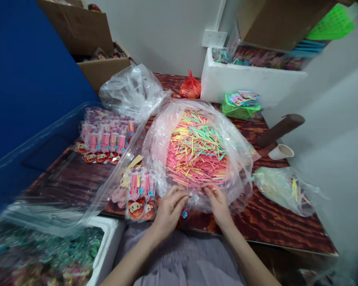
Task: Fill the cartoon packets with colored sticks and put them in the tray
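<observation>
A large clear plastic bag [155, 139], its mouth spread wide, holds a heap of thin pink, yellow, green and blue sticks [197, 147]. At its near edge, my left hand [171, 206] is closed in a pinch on a small clear packet [184, 212] with blue lettering, mostly hidden below the fingers. My right hand [217, 200] is also closed, with a few pink and yellow sticks between its fingertips, close to the packet. Left of my hands lie filled packets [139, 194] with pink sticks and a red-haired cartoon head.
A clear tray [107, 190] with several filled packets [104, 139] stands left. A foam box [107, 234] of wrapped items sits lower left. Behind are a red bag [191, 86], green basket [241, 111] and white foam box [253, 81]. A brown flask [280, 129] and paper cup [281, 152] stand right.
</observation>
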Tool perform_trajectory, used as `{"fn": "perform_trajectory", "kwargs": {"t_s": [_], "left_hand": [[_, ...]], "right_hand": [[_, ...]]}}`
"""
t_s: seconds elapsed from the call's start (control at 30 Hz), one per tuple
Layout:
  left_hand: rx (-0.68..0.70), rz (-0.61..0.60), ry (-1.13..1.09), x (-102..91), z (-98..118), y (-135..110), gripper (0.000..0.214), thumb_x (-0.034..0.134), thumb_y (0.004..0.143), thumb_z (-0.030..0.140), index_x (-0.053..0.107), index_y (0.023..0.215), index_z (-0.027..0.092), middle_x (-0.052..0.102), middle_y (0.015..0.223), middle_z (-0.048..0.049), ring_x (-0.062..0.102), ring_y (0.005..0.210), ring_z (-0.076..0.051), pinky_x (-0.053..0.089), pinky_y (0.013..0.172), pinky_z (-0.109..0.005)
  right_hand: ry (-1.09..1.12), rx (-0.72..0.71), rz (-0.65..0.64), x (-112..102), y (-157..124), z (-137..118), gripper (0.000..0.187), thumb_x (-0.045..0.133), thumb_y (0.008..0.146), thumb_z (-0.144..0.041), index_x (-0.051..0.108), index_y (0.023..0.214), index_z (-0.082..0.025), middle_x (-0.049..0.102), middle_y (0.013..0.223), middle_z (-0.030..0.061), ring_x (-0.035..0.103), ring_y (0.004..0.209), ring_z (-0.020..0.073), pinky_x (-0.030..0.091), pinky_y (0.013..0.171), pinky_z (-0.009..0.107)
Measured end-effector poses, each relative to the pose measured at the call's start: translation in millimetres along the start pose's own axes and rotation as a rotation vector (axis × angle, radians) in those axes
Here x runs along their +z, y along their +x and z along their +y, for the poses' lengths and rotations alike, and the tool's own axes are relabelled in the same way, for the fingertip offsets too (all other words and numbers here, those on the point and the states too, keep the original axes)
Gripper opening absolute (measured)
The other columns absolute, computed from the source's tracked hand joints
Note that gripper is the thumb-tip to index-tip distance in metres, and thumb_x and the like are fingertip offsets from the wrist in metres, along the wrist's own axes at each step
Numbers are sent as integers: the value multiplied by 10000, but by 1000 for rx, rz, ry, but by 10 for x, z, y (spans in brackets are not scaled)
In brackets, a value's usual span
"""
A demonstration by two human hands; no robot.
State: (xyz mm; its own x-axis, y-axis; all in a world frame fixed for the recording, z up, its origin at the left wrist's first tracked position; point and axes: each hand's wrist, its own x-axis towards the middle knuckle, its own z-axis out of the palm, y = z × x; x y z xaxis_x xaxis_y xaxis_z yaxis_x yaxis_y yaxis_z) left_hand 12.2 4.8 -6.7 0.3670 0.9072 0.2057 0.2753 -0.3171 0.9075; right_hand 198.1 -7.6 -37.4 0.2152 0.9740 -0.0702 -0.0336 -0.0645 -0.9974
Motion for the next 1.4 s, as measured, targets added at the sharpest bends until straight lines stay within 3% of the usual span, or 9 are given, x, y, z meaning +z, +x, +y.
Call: {"fn": "perform_trajectory", "kwargs": {"t_s": [0.07, 0.17, 0.4, 0.8, 0.93, 1.07, 1.2, 1.3, 1.4], "left_hand": [[-68, 81, -48, -92, -35, -5, 195, 504, 948, 250, 679, 892, 184, 633, 877, -56, 607, 851, -169, 465, 765, -277], [-104, 122, -113, -137, -57, -16, 206, 517, 936, 257, 688, 849, 179, 620, 850, -49, 591, 837, -172, 445, 753, -272], [-149, 155, -181, -122, -69, -71, 220, 527, 927, 278, 716, 861, 189, 609, 853, -46, 577, 844, -175, 434, 757, -269], [-148, 176, -197, -103, -119, -104, 216, 538, 928, 279, 738, 921, 195, 608, 847, -43, 582, 820, -169, 439, 733, -267], [-131, 177, -208, -97, -95, -100, 219, 539, 925, 288, 741, 940, 203, 618, 865, -49, 590, 836, -174, 452, 754, -274], [-133, 187, -298, -108, -107, -92, 208, 559, 913, 288, 743, 968, 208, 672, 936, -63, 617, 924, -194, 477, 839, -302], [-247, 224, -430, -138, -119, -92, 194, 606, 876, 297, 744, 976, 205, 720, 995, -60, 654, 949, -199, 499, 875, -310], [-322, 248, -498, -156, -106, -94, 215, 636, 842, 310, 745, 992, 201, 743, 1016, -61, 669, 955, -207, 507, 891, -319], [-352, 243, -559, -158, -99, -98, 224, 654, 820, 317, 746, 989, 202, 753, 1008, -58, 674, 954, -209, 509, 892, -320]], "right_hand": [[212, 51, 35, 64, 90, -183, 169, 625, 860, -415, 622, 888, -248, 710, 820, 19, 665, 808, 216, 518, 781, 367], [453, 83, -34, 201, 255, -452, 167, 658, 839, -423, 613, 879, -267, 721, 859, 10, 686, 881, 231, 521, 865, 440], [614, 274, -172, 503, 301, -683, 211, 754, 752, -418, 660, 838, -250, 751, 830, 20, 706, 949, 263, 537, 898, 481], [412, 236, -45, 522, 143, -715, 224, 697, 796, -413, 687, 804, -190, 758, 839, 89, 702, 956, 287, 538, 881, 451], [287, 230, -150, 553, 81, -708, 236, 678, 812, -429, 690, 841, -195, 750, 994, 98, 662, 1040, 282, 509, 918, 446], [121, 213, -355, 582, -8, -730, 299, 672, 831, -405, 653, 1075, -234, 685, 1201, 73, 602, 1155, 249, 453, 1004, 428], [89, 98, -297, 588, -69, -766, 489, 622, 880, -358, 446, 1334, -323, 630, 1281, 53, 574, 1204, 210, 439, 1025, 398], [-94, -79, -215, 588, -88, -772, 249, 566, 920, -328, 567, 1168, -306, 630, 1232, 47, 568, 1179, 213, 432, 1006, 370], [-342, -196, -283, 586, -92, -766, 141, 537, 936, -314, 660, 903, -254, 654, 1098, 57, 577, 1098, 235, 430, 953, 364]]}}
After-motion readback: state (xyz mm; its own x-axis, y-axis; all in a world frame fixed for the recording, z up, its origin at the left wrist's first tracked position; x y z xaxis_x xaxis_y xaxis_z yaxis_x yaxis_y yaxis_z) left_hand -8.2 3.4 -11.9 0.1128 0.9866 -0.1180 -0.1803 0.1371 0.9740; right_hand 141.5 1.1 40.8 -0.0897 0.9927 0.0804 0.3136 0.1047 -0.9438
